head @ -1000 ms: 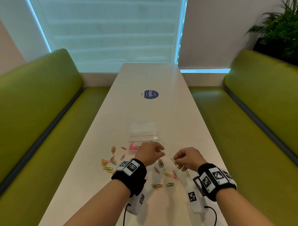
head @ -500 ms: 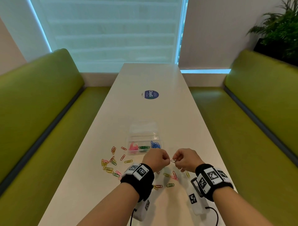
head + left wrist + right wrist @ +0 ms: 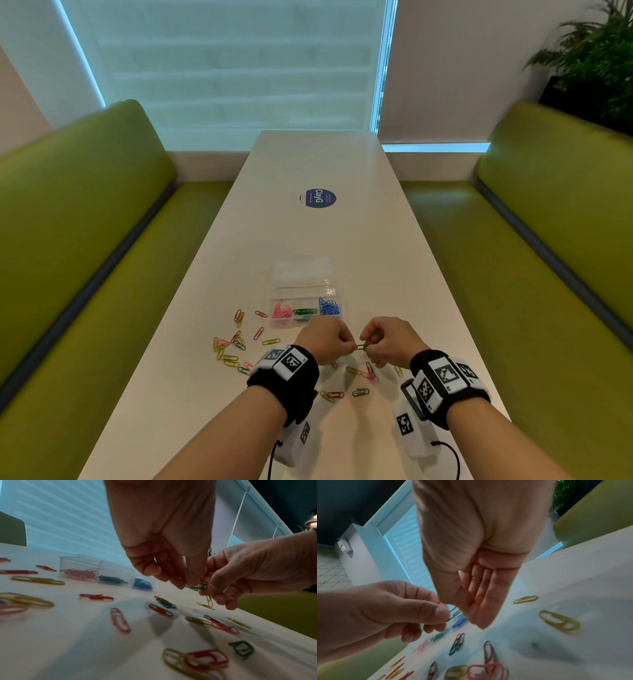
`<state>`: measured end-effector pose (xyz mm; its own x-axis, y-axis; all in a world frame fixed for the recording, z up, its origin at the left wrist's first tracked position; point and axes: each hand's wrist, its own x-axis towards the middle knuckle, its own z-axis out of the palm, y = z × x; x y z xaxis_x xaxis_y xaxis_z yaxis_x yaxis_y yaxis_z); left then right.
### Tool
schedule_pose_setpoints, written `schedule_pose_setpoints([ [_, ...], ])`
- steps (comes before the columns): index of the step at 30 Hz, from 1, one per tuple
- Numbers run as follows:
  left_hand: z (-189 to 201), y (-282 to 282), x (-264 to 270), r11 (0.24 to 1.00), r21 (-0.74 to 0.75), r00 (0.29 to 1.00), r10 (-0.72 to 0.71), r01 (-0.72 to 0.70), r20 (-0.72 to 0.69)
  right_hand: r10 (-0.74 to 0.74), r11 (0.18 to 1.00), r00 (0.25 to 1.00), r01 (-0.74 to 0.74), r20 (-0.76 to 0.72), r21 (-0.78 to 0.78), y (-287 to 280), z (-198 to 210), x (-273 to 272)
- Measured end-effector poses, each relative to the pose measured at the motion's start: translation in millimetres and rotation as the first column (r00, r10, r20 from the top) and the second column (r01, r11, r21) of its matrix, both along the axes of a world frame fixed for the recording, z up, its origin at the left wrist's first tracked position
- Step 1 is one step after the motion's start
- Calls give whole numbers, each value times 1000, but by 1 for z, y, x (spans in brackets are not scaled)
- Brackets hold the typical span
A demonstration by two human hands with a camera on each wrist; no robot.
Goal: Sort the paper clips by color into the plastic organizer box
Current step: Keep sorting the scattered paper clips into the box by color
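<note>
Just above the table, my left hand [image 3: 347, 346] and right hand [image 3: 370, 345] meet fingertip to fingertip. The left hand [image 3: 181, 584] pinches one end of a dark green paper clip [image 3: 197, 587]. The right hand [image 3: 211, 593] pinches a yellow paper clip [image 3: 209, 599] that hangs down and seems hooked to the green one. The right wrist view shows the green clip [image 3: 455, 612] between both hands. The clear organizer box [image 3: 303, 274] lies just beyond, with pink [image 3: 281, 311], green [image 3: 304, 311] and blue [image 3: 329, 306] clips in separate near compartments.
Loose clips in red, yellow, pink and green lie scattered on the white table [image 3: 342, 233], left of the hands [image 3: 233, 346] and under them [image 3: 359, 392]. A round blue sticker [image 3: 320, 198] sits farther up. Green benches flank the table.
My left hand has come back from the organizer box toward my right hand. It now pinches the clip that the right hand was holding up.
</note>
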<state>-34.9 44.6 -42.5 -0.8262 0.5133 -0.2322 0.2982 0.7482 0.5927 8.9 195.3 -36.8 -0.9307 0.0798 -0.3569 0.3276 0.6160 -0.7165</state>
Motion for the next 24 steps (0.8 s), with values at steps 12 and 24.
schedule_pose_setpoints([
  [12, 25, -47, -34, 918, 39, 893, 394, -396, -217, -25, 957, 999, 38, -47, 287, -2, -13, -12],
  [24, 8, -56, -43, 898, -106, 877, 381, -426, -292, -86, 932, 993, 53, 78, 359, -36, -27, -28],
])
